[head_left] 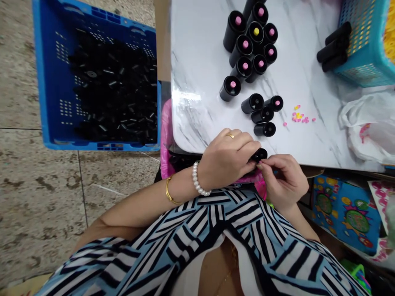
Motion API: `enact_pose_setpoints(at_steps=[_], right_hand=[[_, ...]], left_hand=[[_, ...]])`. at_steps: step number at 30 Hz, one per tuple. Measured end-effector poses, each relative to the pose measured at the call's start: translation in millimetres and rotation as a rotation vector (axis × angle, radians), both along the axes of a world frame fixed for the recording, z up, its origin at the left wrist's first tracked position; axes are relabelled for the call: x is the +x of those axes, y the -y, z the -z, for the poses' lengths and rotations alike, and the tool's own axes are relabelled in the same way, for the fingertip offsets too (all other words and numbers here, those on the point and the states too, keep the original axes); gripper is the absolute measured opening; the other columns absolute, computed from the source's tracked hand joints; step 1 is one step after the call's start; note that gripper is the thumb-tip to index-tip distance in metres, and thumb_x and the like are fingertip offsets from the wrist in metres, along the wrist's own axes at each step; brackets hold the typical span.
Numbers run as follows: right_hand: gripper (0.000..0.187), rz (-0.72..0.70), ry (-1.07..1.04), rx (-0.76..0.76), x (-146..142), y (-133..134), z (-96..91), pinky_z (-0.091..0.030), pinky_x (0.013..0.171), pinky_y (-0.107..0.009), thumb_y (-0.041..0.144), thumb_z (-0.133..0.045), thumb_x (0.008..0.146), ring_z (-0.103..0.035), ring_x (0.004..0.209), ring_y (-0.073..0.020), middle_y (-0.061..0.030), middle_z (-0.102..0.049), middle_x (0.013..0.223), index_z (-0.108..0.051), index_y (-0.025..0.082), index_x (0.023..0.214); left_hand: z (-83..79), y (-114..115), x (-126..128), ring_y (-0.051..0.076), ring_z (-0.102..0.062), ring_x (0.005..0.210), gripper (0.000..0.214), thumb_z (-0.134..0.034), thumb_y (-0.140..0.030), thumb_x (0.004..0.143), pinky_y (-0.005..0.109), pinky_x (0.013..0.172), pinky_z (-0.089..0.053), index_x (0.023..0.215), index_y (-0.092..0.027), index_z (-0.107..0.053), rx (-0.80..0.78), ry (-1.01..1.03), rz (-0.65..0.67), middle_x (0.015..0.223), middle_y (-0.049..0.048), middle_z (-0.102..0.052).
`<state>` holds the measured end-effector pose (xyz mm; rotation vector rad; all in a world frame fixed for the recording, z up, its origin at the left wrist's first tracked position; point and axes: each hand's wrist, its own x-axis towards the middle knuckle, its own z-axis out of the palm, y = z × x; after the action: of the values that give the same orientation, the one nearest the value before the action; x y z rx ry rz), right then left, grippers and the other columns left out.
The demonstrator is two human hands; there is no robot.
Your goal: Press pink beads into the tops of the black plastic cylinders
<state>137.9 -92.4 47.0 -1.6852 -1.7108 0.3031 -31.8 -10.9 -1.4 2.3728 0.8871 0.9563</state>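
My left hand (pixel 228 158) is closed round a short black tube (pixel 259 155) at the near edge of the marble-patterned table (pixel 203 61). My right hand (pixel 283 177) sits just right of it, its fingertips pinched together at the tube's open end; what they hold is too small to make out. A ring, a pearl bracelet and a gold bangle are on my left hand and wrist. Three loose black tubes (pixel 262 115) lie on the table just beyond my hands. Small pink and yellow beads (pixel 298 116) are scattered to their right.
A cluster of upright black tubes with pink or yellow centres (pixel 251 45) stands farther back. A blue crate (pixel 49 82) full of black tubes sits on the floor at left. A teal basket (pixel 364 45) with black tubes beside it and a plastic bag (pixel 370 123) are at right.
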Motion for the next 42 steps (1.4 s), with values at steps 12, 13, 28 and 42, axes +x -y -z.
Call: enact_pose_setpoints(at_steps=[12, 13, 28, 42], right_hand=[[0.008, 0.133, -0.115, -0.072, -8, -5, 1.6, -0.047, 0.058, -0.03, 0.018, -0.079, 0.085, -0.06, 0.064, -0.0132, 0.0008, -0.067, 0.076, -0.072, 0.022, 0.083], [0.008, 0.161, -0.16, -0.068, -9, -7, 2.9, -0.047, 0.058, -0.03, 0.019, -0.079, 0.085, -0.06, 0.064, -0.0129, 0.0008, -0.067, 0.075, -0.072, 0.022, 0.083], [0.004, 0.116, -0.001, -0.012, -3, -8, 1.3, -0.054, 0.064, -0.032, 0.02, -0.079, 0.084, -0.066, 0.067, -0.0148, 0.0003, -0.073, 0.076, -0.076, 0.022, 0.083], [0.026, 0.204, -0.545, -0.397, -11, -21, 14.9, -0.038, 0.042, -0.021, 0.034, -0.065, 0.095, -0.04, 0.047, -0.0072, 0.0072, -0.045, 0.069, -0.042, 0.026, 0.086]], left_hand=[[3.4, 1, -1, 0.019, -0.062, 0.086, 0.019, -0.057, -0.033, 0.101, 0.037, 0.08, -0.044, 0.107, -0.016, -0.066, 0.034, 0.018, 0.002, 0.096, 0.0043, -0.071], [3.1, 1, -1, 0.019, -0.062, 0.087, 0.019, -0.056, -0.032, 0.101, 0.037, 0.081, -0.044, 0.107, -0.016, -0.066, 0.033, 0.019, 0.003, 0.096, 0.0043, -0.071], [3.4, 0, -3, 0.019, -0.063, 0.089, 0.024, -0.051, -0.034, 0.105, 0.037, 0.08, -0.044, 0.107, -0.016, -0.066, 0.045, 0.03, 0.008, 0.098, 0.0053, -0.073], [2.8, 1, -4, 0.018, -0.064, 0.087, 0.025, -0.047, -0.033, 0.108, 0.036, 0.076, -0.042, 0.109, -0.016, -0.066, 0.0, 0.025, 0.04, 0.1, 0.0056, -0.073]])
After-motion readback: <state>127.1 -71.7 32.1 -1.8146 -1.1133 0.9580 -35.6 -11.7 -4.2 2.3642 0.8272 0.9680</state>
